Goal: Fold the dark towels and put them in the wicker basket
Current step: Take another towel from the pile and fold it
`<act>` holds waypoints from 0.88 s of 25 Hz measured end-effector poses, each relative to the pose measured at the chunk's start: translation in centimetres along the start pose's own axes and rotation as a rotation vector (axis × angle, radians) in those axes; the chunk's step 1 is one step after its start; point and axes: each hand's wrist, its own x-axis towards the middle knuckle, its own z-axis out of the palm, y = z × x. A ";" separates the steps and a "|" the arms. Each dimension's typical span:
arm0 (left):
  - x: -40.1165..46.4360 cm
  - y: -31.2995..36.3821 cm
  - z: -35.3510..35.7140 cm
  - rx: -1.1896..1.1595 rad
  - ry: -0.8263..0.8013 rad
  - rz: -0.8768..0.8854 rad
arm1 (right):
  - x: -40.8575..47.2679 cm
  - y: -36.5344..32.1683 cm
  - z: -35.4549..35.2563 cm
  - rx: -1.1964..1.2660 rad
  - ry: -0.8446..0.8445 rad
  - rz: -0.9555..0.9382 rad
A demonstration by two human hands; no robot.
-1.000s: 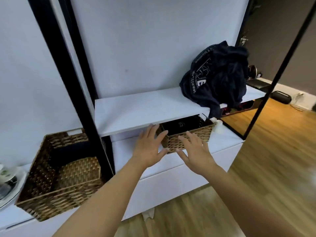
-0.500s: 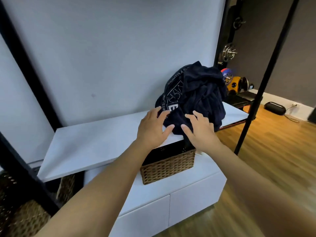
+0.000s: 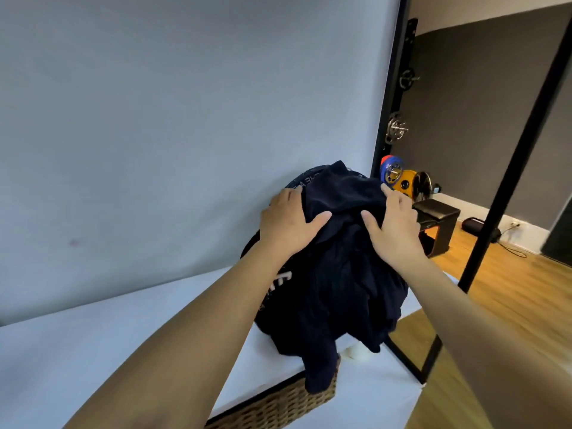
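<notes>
A crumpled heap of dark navy towels (image 3: 334,274) with white lettering sits on the right end of the white shelf (image 3: 108,342), against the wall. My left hand (image 3: 288,221) lies on the heap's upper left with fingers spread over the cloth. My right hand (image 3: 393,221) rests on its upper right, fingers straight. A corner of cloth hangs over the shelf's front edge. Below that edge, part of the wicker basket (image 3: 278,407) shows; its inside is hidden.
A black metal post (image 3: 507,181) slants down at the right, and a black frame (image 3: 390,88) borders the wall. Past it are weight plates (image 3: 399,178), a dark stool (image 3: 439,224) and a wooden floor (image 3: 510,289). A small white object (image 3: 359,351) lies below the heap.
My view has risen and closed in on the shelf. Both hands moved up from the heap's front edge to its top. The basket has slid almost out of view.
</notes>
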 end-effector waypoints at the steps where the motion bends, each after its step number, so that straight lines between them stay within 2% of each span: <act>1: 0.9 0.3 0.5 0.018 -0.015 0.007 | 1.0 0.7 0.2 -0.031 -0.015 0.035; 3: 2.8 1.0 1.4 0.077 0.002 0.067 | 3.0 2.3 0.5 -0.051 -0.052 0.059; 5: 4.8 1.5 1.8 0.026 0.040 0.064 | 5.3 3.4 0.3 0.016 -0.063 0.003; 8: 7.5 2.1 0.5 -0.266 0.077 -0.088 | 9.6 2.9 -1.2 0.279 -0.009 0.025; 10: 9.9 2.4 -1.9 -0.517 0.103 -0.192 | 13.1 0.7 -2.5 0.594 -0.050 0.111; 12: 12.3 2.7 -5.6 -0.721 0.199 -0.243 | 16.3 -3.0 -3.6 0.864 -0.086 0.092; 15: 14.5 1.7 -11.8 -0.874 0.473 -0.255 | 18.3 -9.7 -4.5 1.118 -0.184 -0.084; 16: 14.5 0.4 -13.1 -0.887 0.571 -0.277 | 18.0 -11.5 -4.1 1.111 -0.279 -0.178; 18: 13.5 -3.5 -14.3 -0.837 0.656 -0.388 | 17.4 -12.6 -2.2 0.854 -0.450 -0.395; 20: 10.5 -7.8 -13.0 -0.690 0.536 -0.592 | 16.7 -11.3 -0.2 0.384 -0.556 -0.528; 22: 7.1 -10.6 -10.4 -0.595 0.310 -0.729 | 15.8 -8.9 0.9 -0.063 -0.670 -0.544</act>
